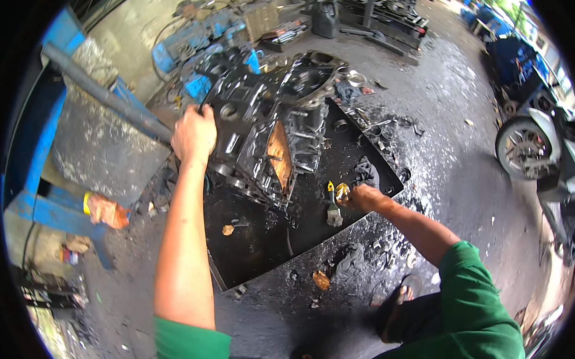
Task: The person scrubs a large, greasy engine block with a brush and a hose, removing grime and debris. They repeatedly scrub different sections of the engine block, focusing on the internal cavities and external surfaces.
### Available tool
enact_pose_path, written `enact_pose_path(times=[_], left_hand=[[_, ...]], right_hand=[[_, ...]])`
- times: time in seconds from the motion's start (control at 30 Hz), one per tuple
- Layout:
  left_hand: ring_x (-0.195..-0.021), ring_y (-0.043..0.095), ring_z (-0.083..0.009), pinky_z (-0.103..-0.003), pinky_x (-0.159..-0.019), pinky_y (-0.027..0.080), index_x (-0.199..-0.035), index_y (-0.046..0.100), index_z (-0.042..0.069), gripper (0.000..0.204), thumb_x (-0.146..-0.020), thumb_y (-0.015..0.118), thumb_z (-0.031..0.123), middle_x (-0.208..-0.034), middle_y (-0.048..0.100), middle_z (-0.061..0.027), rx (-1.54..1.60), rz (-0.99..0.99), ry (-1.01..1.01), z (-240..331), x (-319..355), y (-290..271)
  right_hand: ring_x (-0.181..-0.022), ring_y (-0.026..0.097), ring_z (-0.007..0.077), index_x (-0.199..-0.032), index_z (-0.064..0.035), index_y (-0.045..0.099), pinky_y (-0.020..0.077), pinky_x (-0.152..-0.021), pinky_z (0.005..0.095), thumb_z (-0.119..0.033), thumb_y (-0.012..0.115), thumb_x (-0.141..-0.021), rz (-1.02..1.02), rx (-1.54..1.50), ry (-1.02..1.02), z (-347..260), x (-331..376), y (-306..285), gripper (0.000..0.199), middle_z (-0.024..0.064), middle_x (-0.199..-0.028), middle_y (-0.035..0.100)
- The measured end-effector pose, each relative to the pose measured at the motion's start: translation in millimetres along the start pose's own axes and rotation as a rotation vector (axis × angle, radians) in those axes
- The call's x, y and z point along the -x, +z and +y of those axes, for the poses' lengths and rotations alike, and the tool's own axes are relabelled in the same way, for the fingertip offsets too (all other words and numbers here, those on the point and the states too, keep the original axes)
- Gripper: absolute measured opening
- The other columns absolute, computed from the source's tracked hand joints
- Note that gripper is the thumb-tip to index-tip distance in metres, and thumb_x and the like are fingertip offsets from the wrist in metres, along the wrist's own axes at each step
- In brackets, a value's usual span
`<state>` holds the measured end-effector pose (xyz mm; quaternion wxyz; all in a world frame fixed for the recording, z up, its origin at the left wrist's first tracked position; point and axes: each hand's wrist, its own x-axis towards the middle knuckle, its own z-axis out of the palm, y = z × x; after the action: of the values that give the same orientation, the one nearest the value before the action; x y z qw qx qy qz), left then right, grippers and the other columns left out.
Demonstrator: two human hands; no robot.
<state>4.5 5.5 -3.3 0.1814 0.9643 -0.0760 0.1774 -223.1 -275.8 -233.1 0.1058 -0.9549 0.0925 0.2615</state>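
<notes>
A black, oily engine block (247, 127) stands tilted on a large dark metal tray (265, 256). My left hand (195, 133) grips the block's left edge, its fingers curled over the rim. A brown, leaf-shaped piece (278, 156) lies against the block's near side. Low over the tray's right part, my right hand (366, 197) is closed; a crumpled gold-and-white thing (342, 193) shows at its fingertips, and whether it is held I cannot tell. Just left of that lies a paintbrush (333, 209) with a yellow handle and grey bristles. A dark rag (367, 172) lies beyond my right hand.
A thick metal pipe (107, 91) slants down toward my left hand from blue steelwork (39, 137). Blue machinery (194, 50) stands behind the block. Oily rags (350, 263) and debris litter the floor before the tray. A parked motorcycle (533, 149) is at far right.
</notes>
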Motion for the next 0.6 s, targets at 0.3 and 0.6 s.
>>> enact_pose_path(times=[0.3, 0.6], left_hand=[[-0.111, 0.061, -0.0401, -0.05, -0.096, 0.048, -0.113, 0.067, 0.007, 0.048, -0.093, 0.048, 0.046, -0.116, 0.066, -0.0232, 0.012, -0.011, 0.009, -6.7, -3.9, 3.9], [-0.114, 0.061, -0.0372, -0.048, -0.098, 0.047, -0.115, 0.069, 0.007, 0.048, -0.094, 0.045, 0.044, -0.119, 0.066, -0.0197, 0.004, 0.006, 0.013, -9.0, -3.9, 7.1]], right_hand=[[-0.077, 0.07, 0.0331, -0.123, -0.0209, 0.062, 0.0583, -0.068, 0.0425, -0.029, 0.062, -0.093, 0.628, -0.024, -0.308, -9.4, 43.6, -103.4, 0.031, 0.0163, -0.081, 0.07], [-0.086, 0.067, 0.0337, -0.112, -0.0083, 0.062, 0.0542, -0.075, 0.0419, -0.025, 0.063, -0.093, 0.979, 0.165, -0.446, -40.4, 90.6, -185.3, 0.025, 0.0165, -0.097, 0.067]])
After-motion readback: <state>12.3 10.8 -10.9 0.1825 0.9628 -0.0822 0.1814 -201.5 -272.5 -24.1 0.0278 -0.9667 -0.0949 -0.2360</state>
